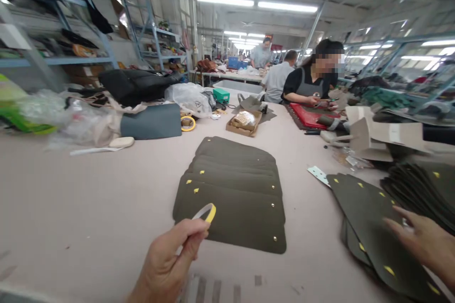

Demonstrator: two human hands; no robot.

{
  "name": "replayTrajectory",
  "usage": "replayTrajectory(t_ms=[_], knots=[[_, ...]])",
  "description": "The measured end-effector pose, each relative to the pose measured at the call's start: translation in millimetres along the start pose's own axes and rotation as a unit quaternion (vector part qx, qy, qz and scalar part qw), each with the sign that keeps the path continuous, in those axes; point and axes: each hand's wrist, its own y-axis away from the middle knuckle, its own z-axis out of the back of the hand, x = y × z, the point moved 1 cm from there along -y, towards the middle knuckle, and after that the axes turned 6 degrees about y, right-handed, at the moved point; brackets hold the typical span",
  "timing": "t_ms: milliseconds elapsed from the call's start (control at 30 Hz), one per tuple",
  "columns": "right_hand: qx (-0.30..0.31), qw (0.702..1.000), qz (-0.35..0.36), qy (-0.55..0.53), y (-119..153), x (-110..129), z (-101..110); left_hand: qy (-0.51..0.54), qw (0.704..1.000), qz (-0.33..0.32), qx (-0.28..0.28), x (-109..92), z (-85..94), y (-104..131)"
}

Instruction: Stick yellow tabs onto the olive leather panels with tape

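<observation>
Pinched between the thumb and forefinger of my left hand (pixel 174 255) is a curled strip of yellow tape (pixel 211 213), pale on its inner face. Just beyond it, overlapping dark olive panels (pixel 234 213) lie in a stepped row, with yellow tape bits on the left and small metal studs on the right. My right hand (pixel 421 236), partly blurred, has its fingers stretched out over another dark panel (pixel 369 218) at the right, which bears several yellow bits. Whether the fingertips touch it I cannot tell. A small pale spot shows by those fingers, too blurred to name.
A thick stack of dark panels (pixel 423 189) stands at the right edge. Behind are a cardboard box of small parts (pixel 243 123), a yellow tape roll (pixel 188 123) and plastic bags (pixel 188 98). Across the table a person (pixel 313 80) handles a red piece (pixel 309 116).
</observation>
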Motion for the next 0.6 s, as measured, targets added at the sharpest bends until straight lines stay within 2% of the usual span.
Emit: replayTrajectory(t_ms=[67, 133, 233, 300, 367, 400, 500, 600], knots=[[0.036, 0.999, 0.025, 0.014, 32, 44, -10, -0.001, 1.000, -0.017, 0.003, 2, -6.4, -2], [0.111, 0.991, 0.059, -0.041, 67, 88, -30, -0.027, 0.998, -0.054, -0.006, 6, -5.4, -9], [0.170, 0.976, 0.061, -0.123, 114, 132, -69, -0.121, 0.984, -0.126, -0.043, 22, 13.7, -25], [0.170, 0.975, 0.058, -0.131, 139, 144, -91, -0.215, 0.963, -0.138, -0.090, 41, 33.6, -32], [0.157, 0.979, 0.057, -0.114, 157, 149, -104, -0.308, 0.939, -0.092, -0.119, 63, 51.1, -35], [0.152, 0.982, 0.055, -0.102, 165, 149, -107, -0.340, 0.932, -0.057, -0.115, 73, 56.6, -34], [0.153, 0.984, 0.036, -0.079, 180, 152, -110, -0.357, 0.932, 0.046, -0.043, 92, 58.2, -29], [0.161, 0.985, 0.009, -0.069, 186, 156, -110, -0.321, 0.943, 0.087, 0.015, 94, 48.8, -26]])
